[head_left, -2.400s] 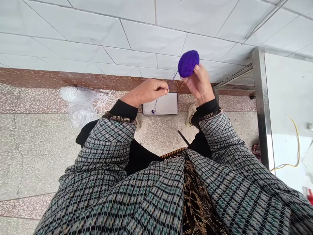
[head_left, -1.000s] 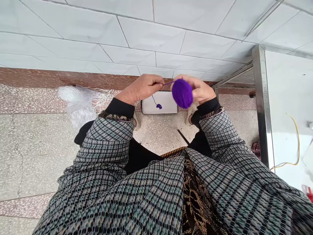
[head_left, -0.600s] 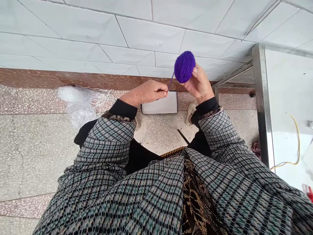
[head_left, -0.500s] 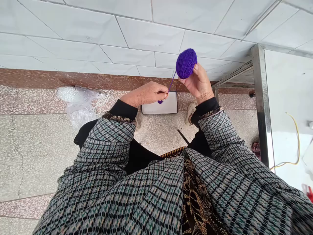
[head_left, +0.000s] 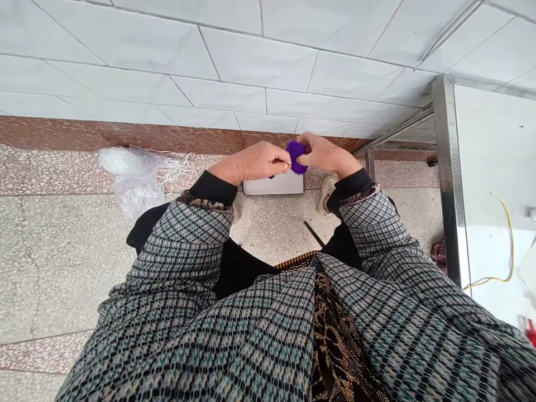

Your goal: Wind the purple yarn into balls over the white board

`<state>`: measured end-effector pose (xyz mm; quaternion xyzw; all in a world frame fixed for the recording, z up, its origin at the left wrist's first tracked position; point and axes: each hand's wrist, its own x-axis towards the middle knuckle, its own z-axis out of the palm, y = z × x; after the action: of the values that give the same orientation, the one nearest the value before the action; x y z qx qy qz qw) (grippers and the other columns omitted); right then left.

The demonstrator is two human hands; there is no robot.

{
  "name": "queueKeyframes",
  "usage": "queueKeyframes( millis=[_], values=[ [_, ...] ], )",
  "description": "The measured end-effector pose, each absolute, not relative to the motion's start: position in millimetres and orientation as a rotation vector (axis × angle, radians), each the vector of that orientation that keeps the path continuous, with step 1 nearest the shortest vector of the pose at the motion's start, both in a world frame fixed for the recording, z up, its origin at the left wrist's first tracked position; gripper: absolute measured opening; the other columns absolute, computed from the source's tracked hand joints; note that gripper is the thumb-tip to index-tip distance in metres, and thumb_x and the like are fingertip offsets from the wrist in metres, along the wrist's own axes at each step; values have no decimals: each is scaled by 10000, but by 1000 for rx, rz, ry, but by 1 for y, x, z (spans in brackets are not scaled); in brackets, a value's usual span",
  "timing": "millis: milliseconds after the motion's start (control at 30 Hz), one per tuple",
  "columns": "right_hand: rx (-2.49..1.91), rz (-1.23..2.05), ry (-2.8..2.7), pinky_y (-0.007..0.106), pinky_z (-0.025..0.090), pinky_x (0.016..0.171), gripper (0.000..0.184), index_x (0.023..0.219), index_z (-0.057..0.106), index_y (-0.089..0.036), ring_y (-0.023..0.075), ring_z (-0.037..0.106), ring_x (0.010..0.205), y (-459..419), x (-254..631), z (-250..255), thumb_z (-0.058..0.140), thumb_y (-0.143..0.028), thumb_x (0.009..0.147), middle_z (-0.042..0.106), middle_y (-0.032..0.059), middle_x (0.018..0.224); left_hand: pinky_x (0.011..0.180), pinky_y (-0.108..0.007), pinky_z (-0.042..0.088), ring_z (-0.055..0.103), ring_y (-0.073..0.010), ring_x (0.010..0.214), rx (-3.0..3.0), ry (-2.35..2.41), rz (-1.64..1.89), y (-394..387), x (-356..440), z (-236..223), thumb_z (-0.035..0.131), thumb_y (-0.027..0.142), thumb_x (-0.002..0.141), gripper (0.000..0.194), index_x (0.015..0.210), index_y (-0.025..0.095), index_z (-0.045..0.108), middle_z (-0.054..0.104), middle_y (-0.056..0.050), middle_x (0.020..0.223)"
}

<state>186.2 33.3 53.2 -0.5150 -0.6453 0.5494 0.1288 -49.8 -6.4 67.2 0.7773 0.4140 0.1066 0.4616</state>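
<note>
A ball of purple yarn (head_left: pixel 297 158) is gripped in my right hand (head_left: pixel 329 154), which is slightly smeared by motion. Just left of it my left hand (head_left: pixel 256 162) pinches the yarn strand between thumb and forefinger, its fingertips close to the ball. Below both hands a shallow white box (head_left: pixel 276 186) with a dark rim lies on the floor. A small purple bit of yarn (head_left: pixel 271 177) shows over the box, at the lower edge of my left hand. Most of the strand is hidden by my fingers.
Clear plastic bags (head_left: pixel 140 181) with white cord (head_left: pixel 178 170) lie on the floor at the left. A tiled wall (head_left: pixel 251 61) rises in front. At the right stands a metal-framed table (head_left: pixel 450 167) with a yellow cable (head_left: pixel 511 245). A dark stick (head_left: pixel 314 234) lies near my feet.
My right hand has swung the yarn ball down from above and turned over, bringing it beside my left hand. Earlier it made a similar dip and rise. My left hand stays nearly in place.
</note>
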Motion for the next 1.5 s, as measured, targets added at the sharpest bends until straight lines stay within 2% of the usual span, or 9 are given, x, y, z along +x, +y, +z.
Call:
queueKeyframes(
  millis=[67,167,367,700,933,1100,1267,1400,1500],
  values=[
    [-1333,1825,-2015,346,626,881,387,1029,643,-210,239,665,976,32,191,56,895,-144,742,701,38,954,838,-327,522,677,-198,804,1914,1071,327,-4,-58,67,601,319,898,209,830,196,755,726,-38,805],
    [-896,2034,-1901,341,622,893,431,1093,665,-187,234,701,1009,30,198,58,934,-312,782,721,47,988,897,-334,544,706,-208,884,1900,1162,412,-1,-66,63,589,321,926,235,895,181,775,756,-50,875],
    [-883,1822,-1479,361,661,876,736,1209,666,-205,282,753,1122,25,198,59,945,-697,738,721,80,1138,1020,-362,547,721,-227,993,1908,1140,383,2,-62,56,598,323,932,224,895,180,767,761,-53,942],
    [-962,1657,-1321,344,681,765,697,1191,691,-231,313,731,1204,28,192,60,912,-756,790,708,125,1229,980,-350,606,766,-198,906,1697,1011,417,-3,-57,59,632,216,912,104,975,214,715,792,-46,938],
    [-1014,1684,-1374,333,671,818,561,1194,678,-224,277,734,1232,29,179,78,867,-683,932,721,109,1269,974,-409,654,803,-191,876,1439,1069,652,-22,-67,47,638,156,963,309,1266,197,681,827,-94,1078],
    [-983,1773,-1296,287,651,788,503,1139,656,-233,217,746,1037,35,170,63,926,-572,885,740,55,1090,902,-404,664,762,-182,768,1311,1304,818,-42,-79,33,679,214,969,315,1282,182,673,802,-71,994],
    [-1326,1977,-1273,212,594,718,277,1034,649,-202,141,672,786,37,154,26,860,-214,855,719,11,889,865,-347,584,708,-190,722,1330,1676,762,-75,-96,28,635,165,935,346,1274,229,660,753,-2,884],
    [-1664,1744,-1681,233,540,683,214,1010,662,-162,146,621,788,34,142,-6,776,-58,862,724,45,960,803,-326,541,693,-189,690,1186,1834,800,-98,-106,20,602,156,956,255,1193,243,567,740,11,866],
    [-1787,1466,-1906,326,611,891,341,1170,647,-148,219,698,981,36,135,-22,793,-43,880,756,146,1229,816,-336,520,687,-199,692,1217,1880,729,-102,-107,8,629,166,943,179,1081,258,563,720,24,832]
  ],
)
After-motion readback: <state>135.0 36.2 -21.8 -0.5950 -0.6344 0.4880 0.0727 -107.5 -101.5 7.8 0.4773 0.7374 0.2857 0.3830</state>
